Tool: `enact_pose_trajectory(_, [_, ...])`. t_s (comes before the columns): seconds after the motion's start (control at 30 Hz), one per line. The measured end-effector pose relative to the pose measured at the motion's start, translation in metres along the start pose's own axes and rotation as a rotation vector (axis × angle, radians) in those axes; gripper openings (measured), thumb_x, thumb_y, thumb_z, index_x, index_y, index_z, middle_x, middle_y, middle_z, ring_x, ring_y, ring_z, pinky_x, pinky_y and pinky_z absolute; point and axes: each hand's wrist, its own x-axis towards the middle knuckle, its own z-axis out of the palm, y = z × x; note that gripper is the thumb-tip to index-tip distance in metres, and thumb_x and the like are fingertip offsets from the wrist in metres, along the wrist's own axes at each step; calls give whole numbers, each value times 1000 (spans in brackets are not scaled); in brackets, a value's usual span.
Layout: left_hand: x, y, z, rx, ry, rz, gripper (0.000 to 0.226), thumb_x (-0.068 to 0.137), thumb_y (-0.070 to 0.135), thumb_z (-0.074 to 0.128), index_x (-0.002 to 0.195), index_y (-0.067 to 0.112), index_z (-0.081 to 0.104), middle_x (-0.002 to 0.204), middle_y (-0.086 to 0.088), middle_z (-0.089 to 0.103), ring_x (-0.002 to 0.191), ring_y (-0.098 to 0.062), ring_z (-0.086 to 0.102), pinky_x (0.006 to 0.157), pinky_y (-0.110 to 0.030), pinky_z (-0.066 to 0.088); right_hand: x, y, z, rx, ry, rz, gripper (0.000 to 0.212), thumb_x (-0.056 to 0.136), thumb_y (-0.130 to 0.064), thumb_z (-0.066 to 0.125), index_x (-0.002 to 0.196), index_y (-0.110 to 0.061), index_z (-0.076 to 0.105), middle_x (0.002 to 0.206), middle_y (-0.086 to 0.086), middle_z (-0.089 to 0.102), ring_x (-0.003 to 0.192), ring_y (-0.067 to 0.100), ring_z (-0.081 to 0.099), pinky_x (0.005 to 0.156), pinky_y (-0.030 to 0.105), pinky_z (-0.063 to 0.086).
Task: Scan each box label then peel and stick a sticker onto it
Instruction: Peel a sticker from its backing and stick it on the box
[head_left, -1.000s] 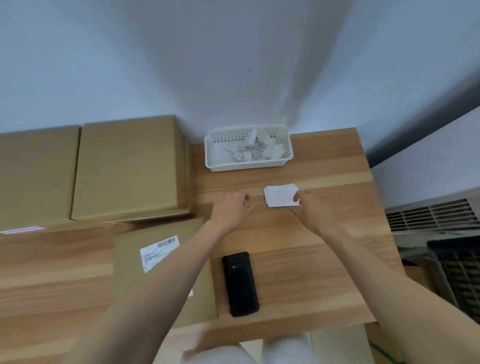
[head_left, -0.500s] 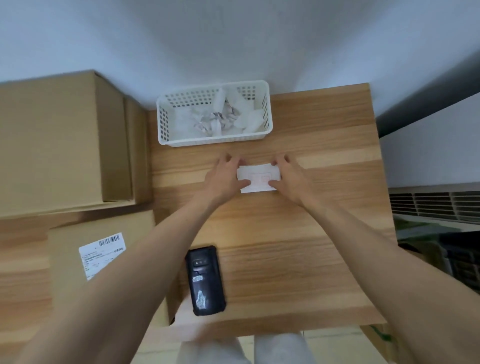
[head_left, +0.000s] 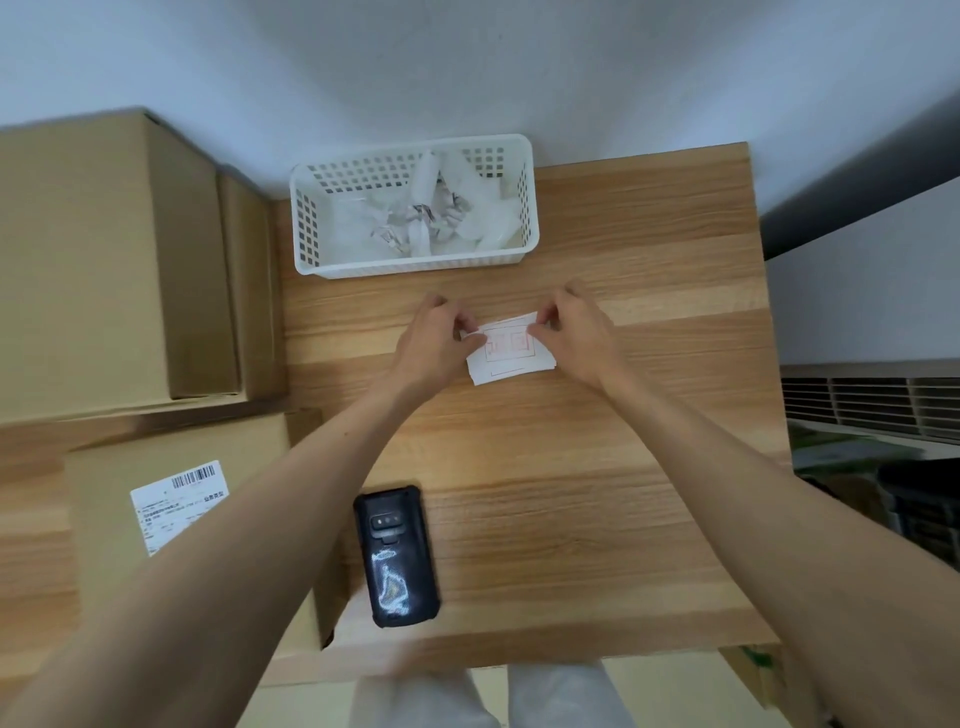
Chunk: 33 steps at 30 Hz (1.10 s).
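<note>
Here, both hands pinch the sticker sheet (head_left: 511, 349) near the bench's (head_left: 623, 467) far edge.
Left hand (head_left: 434, 340) and right hand (head_left: 576, 332) fingers clamp its upper corners; thin white rectangular paper, red-outlined print, on woodgrain.

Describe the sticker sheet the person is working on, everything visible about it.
The sticker sheet is a small white paper rectangle, slightly skewed, printed with red boxes and marks too blurred to read. It lies on the wooden table, just in front of the white basket. The left hand pinches its upper left corner, which looks slightly lifted; the right hand pinches the upper right edge. Its near edge looks layered, perhaps a small stack.
</note>
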Motion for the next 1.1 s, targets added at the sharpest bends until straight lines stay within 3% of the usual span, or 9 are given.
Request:
enact_pose_trajectory(0.27, [0, 5, -8, -112, 121, -3, 10, 90, 20, 73, 94, 16, 65, 106, 8, 53, 92, -11, 55, 74, -25, 44, -1, -3, 1, 62, 104, -37, 14, 95, -23, 64, 101, -14, 73, 106, -7, 53, 90, 15, 60, 75, 32, 46])
enact_pose_trajectory(0.37, [-3, 7, -14, -274, 99, -49, 8, 93, 22, 72, 94, 16, 67, 95, 4, 65, 83, -10, 57, 60, -14, 45, -5, -8, -3, 145, 121, -2, 11, 95, -23, 64, 98, -18, 74, 97, -8, 65, 87, 14, 60, 75, 35, 49])
enact_pose_trajectory(0.43, [-9, 8, -22, -355, 96, -53, 6, 93, 22, 72, 93, 17, 70, 94, 1, 69, 82, -9, 57, 62, -11, 44, -9, -13, -7, 245, 126, 19, 10, 95, -23, 65, 96, -18, 74, 88, -11, 67, 81, 8, 59, 71, 29, 45])
enact_pose_trajectory(0.57, [-33, 17, -52, -449, 91, -27, 9, 93, 22, 73, 96, 14, 76, 93, -3, 74, 76, -6, 57, 66, -15, 45, -29, -36, -21, 454, 125, 47, 12, 95, -21, 68, 100, -13, 75, 88, -7, 70, 79, 8, 60, 67, 24, 45])
enact_pose_trajectory(0.67, [-62, 30, -88, -504, 83, 22, 9, 93, 20, 73, 97, 13, 78, 91, -1, 76, 71, 2, 60, 63, -10, 46, -54, -62, -38, 611, 129, 55, 14, 94, -19, 68, 104, -9, 74, 89, 1, 71, 66, 7, 62, 51, 24, 46])
enact_pose_trajectory(0.77, [-94, 41, -128, -523, 95, 88, 6, 93, 18, 73, 95, 15, 78, 86, 5, 76, 65, 9, 61, 62, -8, 46, -86, -91, -55, 732, 107, 65, 14, 94, -15, 69, 101, -4, 72, 85, 8, 70, 45, 6, 47, 42, 28, 44])
enact_pose_trajectory(0.9, [-143, 57, -173, -546, 119, 153, 10, 95, 17, 71, 100, 12, 78, 78, 5, 70, 54, 7, 51, 56, -10, 42, -132, -139, -73, 808, 81, 7, 9, 95, -12, 67, 86, -10, 70, 73, 3, 67, 47, 16, 36, 44, 30, 45])
enact_pose_trajectory(0.97, [-162, 62, -190, -631, 168, 158, 9, 94, 19, 72, 97, 14, 79, 81, 4, 73, 60, 5, 55, 57, -13, 44, -154, -164, -81, 864, 96, -25, 10, 94, -10, 67, 85, -11, 70, 73, 4, 66, 48, 16, 34, 42, 29, 43])
enact_pose_trajectory(1.1, [-196, 70, -216, -878, 168, 108, 16, 93, 23, 73, 103, 12, 78, 98, -3, 78, 84, -14, 64, 64, -26, 50, -202, -202, -93, 930, 180, -75, 10, 94, -12, 68, 91, -3, 69, 76, 7, 68, 50, 20, 31, 43, 29, 44])
